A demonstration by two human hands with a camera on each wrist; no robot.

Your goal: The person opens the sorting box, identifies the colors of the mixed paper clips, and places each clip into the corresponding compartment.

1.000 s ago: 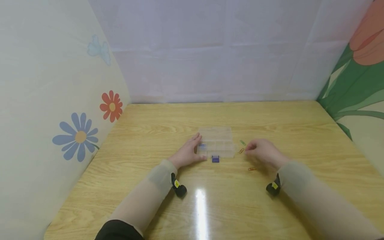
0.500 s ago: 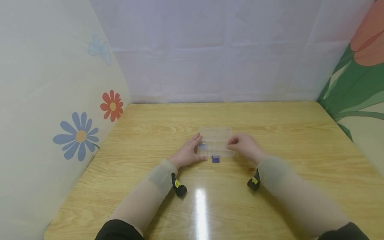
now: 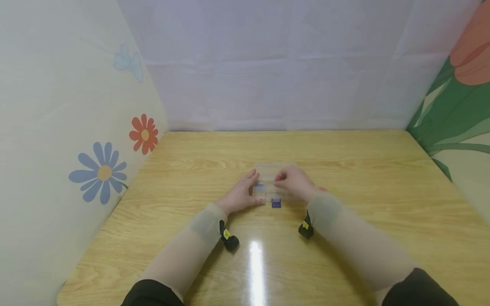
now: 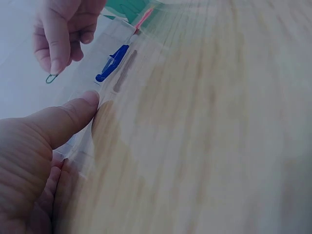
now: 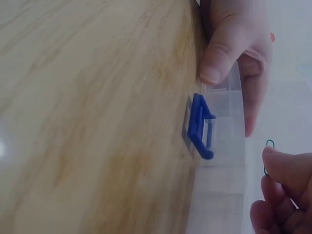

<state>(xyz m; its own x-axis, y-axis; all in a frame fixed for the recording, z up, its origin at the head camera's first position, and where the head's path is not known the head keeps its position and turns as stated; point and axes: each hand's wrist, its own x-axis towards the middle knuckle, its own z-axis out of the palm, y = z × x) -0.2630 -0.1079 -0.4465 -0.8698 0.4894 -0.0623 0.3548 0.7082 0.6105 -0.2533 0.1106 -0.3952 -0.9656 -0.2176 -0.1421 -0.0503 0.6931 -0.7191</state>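
Note:
A clear plastic compartment box stands on the table with its lid raised behind it. My left hand holds the box's left end, thumb at the front wall and fingers at the side. Over the compartments, my right hand pinches a green paper clip between thumb and index finger. The clip also shows below the fingertips in the left wrist view. A blue latch sticks out from the box's front. Something small and blue lies in the left part.
A reddish thing, partly hidden by the right wrist, is on the wooden table right of the box. White cloth rises at the back, with flower-printed panels at both sides.
The right hand has moved left from the loose paper clips on the table to over the box, and now carries the green one. The left hand stays at the box.

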